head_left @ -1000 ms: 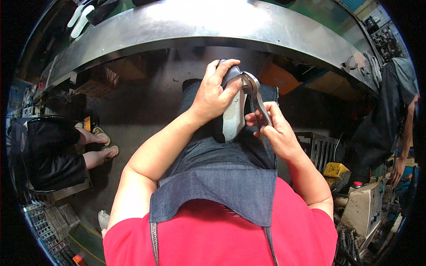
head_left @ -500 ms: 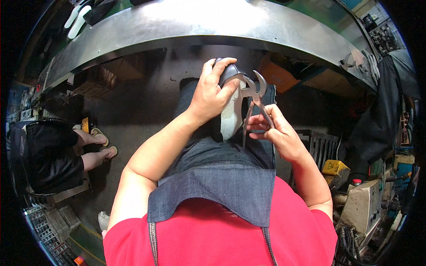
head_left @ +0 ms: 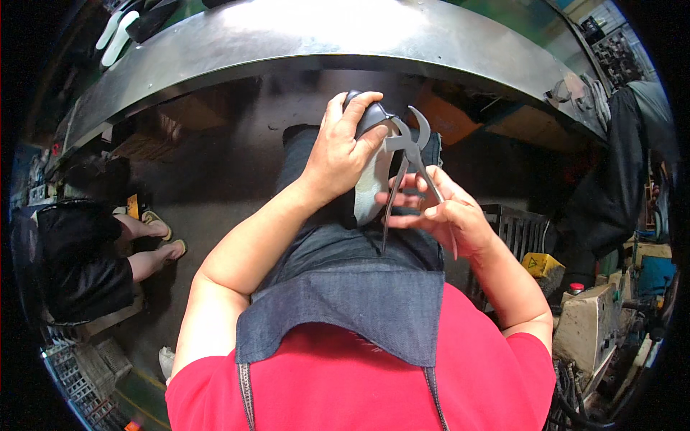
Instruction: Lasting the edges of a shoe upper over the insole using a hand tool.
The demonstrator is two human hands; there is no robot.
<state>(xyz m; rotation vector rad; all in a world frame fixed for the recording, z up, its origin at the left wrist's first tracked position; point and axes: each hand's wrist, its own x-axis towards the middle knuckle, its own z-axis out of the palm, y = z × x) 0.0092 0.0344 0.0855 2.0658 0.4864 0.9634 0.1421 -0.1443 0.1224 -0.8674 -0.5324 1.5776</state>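
My left hand (head_left: 338, 152) is closed around the upper end of a shoe, its fingers over a shiny dark toe (head_left: 371, 117) and its thumb along the edge. The shoe's pale, whitish sole (head_left: 371, 188) faces up and extends down over my lap. Metal lasting pincers (head_left: 411, 147) sit at the shoe's right edge near the toe, one jaw against that edge and the other curving away, apart from it. My right hand (head_left: 461, 221) holds the pincers loosely by their spread handles, thumb on the right handle and fingers reaching through toward the left one.
A long metal bench (head_left: 237, 54) curves across the front, with white soles (head_left: 115, 47) at its far left. Another person's legs (head_left: 147, 262) show at left. On the right are a dark crate (head_left: 514, 233), a yellow box (head_left: 540, 267) and a machine housing (head_left: 586, 327).
The pincers' handles have spread wider, and my right hand's fingers have loosened and stretched toward the left handle. My left hand keeps its hold on the shoe.
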